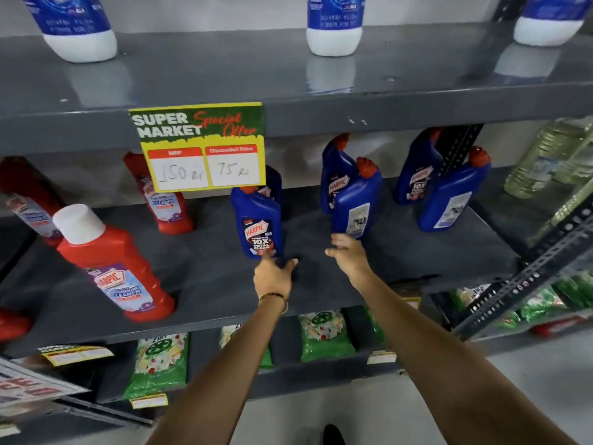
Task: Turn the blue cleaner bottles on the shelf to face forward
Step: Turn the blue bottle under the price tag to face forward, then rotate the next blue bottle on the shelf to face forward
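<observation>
1. A red bottle point(115, 268) with a white cap stands at the left of the grey shelf point(208, 284). Its label says "HARPIC" and "CLEANER".
2. A yellow and green sign point(199, 146) says "SUPER MARKET Special Offer", with "150" and "75" written on it.
3. A blue bottle point(258, 223) shows its front: "HARPIC 10X TOTAL CLEAN".
4. The left hand point(272, 274) has a bracelet point(274, 298) on its wrist. Its fingers point(268, 255) are spread loose, one tip touching that bottle's bottom.
5. The right hand point(348, 252) reaches out, fingers loose, holding nothing, just under the turned blue bottle point(354, 203), which shows its white back label.
6. Another backward blue bottle point(449, 200) stands further right.
</observation>
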`<state>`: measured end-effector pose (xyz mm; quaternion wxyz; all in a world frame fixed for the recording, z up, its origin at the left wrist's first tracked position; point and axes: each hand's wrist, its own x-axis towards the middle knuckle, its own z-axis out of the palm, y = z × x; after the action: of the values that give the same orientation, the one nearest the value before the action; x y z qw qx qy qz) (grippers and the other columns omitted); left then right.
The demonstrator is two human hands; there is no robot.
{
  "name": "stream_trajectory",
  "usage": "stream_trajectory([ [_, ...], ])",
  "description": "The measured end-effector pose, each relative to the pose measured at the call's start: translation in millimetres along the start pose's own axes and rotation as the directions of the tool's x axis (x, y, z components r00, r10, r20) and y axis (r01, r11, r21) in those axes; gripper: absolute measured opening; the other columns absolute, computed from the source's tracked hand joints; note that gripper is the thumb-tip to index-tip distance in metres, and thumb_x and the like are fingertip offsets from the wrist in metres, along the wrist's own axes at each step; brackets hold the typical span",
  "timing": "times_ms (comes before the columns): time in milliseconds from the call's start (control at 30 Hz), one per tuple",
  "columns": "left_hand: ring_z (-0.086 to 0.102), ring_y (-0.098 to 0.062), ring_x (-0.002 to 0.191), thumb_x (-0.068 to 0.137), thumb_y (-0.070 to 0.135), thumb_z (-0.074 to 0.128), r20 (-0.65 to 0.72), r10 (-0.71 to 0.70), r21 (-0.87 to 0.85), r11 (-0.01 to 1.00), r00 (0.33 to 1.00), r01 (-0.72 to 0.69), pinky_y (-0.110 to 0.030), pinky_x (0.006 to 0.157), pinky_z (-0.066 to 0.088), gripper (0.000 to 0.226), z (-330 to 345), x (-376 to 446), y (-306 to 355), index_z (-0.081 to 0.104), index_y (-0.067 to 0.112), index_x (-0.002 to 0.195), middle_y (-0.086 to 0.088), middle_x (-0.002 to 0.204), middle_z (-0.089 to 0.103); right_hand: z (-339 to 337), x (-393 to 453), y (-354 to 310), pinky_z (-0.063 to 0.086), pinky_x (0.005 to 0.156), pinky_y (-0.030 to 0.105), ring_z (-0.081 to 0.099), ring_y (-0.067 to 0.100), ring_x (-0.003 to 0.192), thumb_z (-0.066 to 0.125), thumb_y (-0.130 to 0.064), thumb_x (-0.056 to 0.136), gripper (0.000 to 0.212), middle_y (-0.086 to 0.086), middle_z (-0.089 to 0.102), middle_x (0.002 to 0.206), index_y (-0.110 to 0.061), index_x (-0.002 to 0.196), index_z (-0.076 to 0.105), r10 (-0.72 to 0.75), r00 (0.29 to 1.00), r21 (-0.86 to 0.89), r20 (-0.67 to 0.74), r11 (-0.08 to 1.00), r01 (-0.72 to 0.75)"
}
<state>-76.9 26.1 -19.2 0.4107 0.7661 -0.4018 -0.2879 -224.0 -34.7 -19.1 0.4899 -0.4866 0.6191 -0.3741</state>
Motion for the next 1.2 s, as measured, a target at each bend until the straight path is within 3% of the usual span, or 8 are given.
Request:
stream_trajectory([
  [333, 0.054, -0.029, 0.120, 0.075, 0.029, 0.073, 0.207, 0.132, 0.047, 0.988, 0.969, -0.145, -0.041, 0.098, 0.047, 0.064, 63.9, 17.2, 59.7, 0.048, 0.010, 0.131, -0.012, 0.131, 0.058, -86.1, 32.7, -2.9, 0.045, 0.094, 0.035, 0.056, 0.029, 0.113, 0.072, -0.006, 0.074, 0.056, 0.020, 0.059, 0.125, -0.004, 0.125, 0.050, 0.009, 0.990, -0.074, -0.140, 0.997, -0.019],
  [500, 0.052, -0.028, 0.122, 0.064, 0.012, 0.081, 0.287, 0.168, -0.028, 0.985, 0.943, -0.167, -0.045, 0.104, 0.043, 0.077, 89.3, 33.5, 81.9, 0.044, 0.006, 0.132, -0.013, 0.133, 0.056, -109.0, 59.0, -16.6, 0.044, 0.102, 0.043, 0.049, 0.029, 0.122, 0.074, -0.005, 0.070, 0.080, 0.017, 0.046, 0.137, -0.010, 0.138, 0.032, -0.067, 0.996, -0.063, 0.055, 0.996, 0.070],
  [600, 0.055, -0.028, 0.119, 0.059, -0.001, 0.081, 0.309, 0.157, -0.110, 0.986, 0.938, -0.128, -0.045, 0.103, 0.044, 0.078, 100.5, 38.1, 88.1, 0.046, 0.005, 0.129, -0.015, 0.128, 0.059, -114.8, 69.6, -20.0, 0.045, 0.096, 0.036, 0.049, 0.022, 0.118, 0.073, -0.002, 0.070, 0.080, 0.014, 0.047, 0.137, -0.011, 0.138, 0.032, -0.122, 0.978, -0.066, 0.167, 0.989, 0.134],
  [733, 0.059, -0.027, 0.112, 0.058, 0.000, 0.082, 0.284, 0.158, -0.092, 0.986, 0.946, -0.137, -0.039, 0.098, 0.048, 0.074, 106.6, 41.7, 89.8, 0.050, 0.004, 0.125, -0.016, 0.123, 0.063, -113.3, 78.4, -16.8, 0.047, 0.098, 0.041, 0.055, 0.024, 0.115, 0.073, -0.004, 0.072, 0.069, 0.016, 0.055, 0.131, -0.008, 0.133, 0.041, -0.126, 0.958, -0.111, 0.259, 0.981, 0.159],
  [933, 0.062, -0.030, 0.107, 0.053, 0.000, 0.084, 0.261, 0.156, -0.114, 0.985, 0.953, -0.130, -0.045, 0.095, 0.050, 0.071, 102.9, 39.1, 93.9, 0.054, 0.001, 0.117, -0.018, 0.118, 0.065, -111.4, 82.2, -19.5, 0.049, 0.097, 0.045, 0.059, 0.030, 0.110, 0.070, 0.001, 0.073, 0.052, 0.020, 0.061, 0.122, -0.003, 0.121, 0.052, -0.184, 0.944, -0.054, 0.273, 0.977, 0.206],
  [1033, 0.065, -0.026, 0.097, 0.054, 0.007, 0.086, 0.206, 0.189, -0.145, 0.976, 0.960, -0.161, -0.043, 0.087, 0.055, 0.058, 102.6, 32.3, 91.9, 0.056, 0.005, 0.104, -0.015, 0.110, 0.068, -112.5, 81.7, -23.7, 0.050, 0.091, 0.037, 0.060, 0.030, 0.110, 0.067, 0.003, 0.075, 0.051, 0.020, 0.061, 0.120, -0.004, 0.123, 0.050, -0.207, 0.940, 0.031, 0.270, 0.978, 0.206],
  [1133, 0.065, -0.022, 0.083, 0.057, 0.016, 0.085, 0.101, 0.219, -0.158, 0.967, 0.970, -0.202, -0.038, 0.073, 0.056, 0.047, 104.0, 22.3, 93.4, 0.053, 0.010, 0.090, -0.010, 0.096, 0.069, -111.2, 75.5, -34.3, 0.050, 0.080, 0.022, 0.061, 0.017, 0.104, 0.072, -0.007, 0.073, 0.055, 0.007, 0.064, 0.116, -0.016, 0.123, 0.050, -0.221, 0.919, 0.116, 0.325, 0.974, 0.193],
  [1200, 0.063, -0.020, 0.076, 0.059, 0.022, 0.084, 0.043, 0.258, -0.106, 0.962, 0.965, -0.252, -0.031, 0.063, 0.051, 0.045, 106.2, 16.8, 94.8, 0.051, 0.012, 0.088, -0.004, 0.086, 0.067, -105.5, 69.2, -39.6, 0.051, 0.081, 0.023, 0.061, 0.013, 0.104, 0.078, -0.015, 0.067, 0.060, 0.000, 0.065, 0.114, -0.022, 0.120, 0.050, -0.227, 0.896, 0.127, 0.381, 0.973, 0.193],
])
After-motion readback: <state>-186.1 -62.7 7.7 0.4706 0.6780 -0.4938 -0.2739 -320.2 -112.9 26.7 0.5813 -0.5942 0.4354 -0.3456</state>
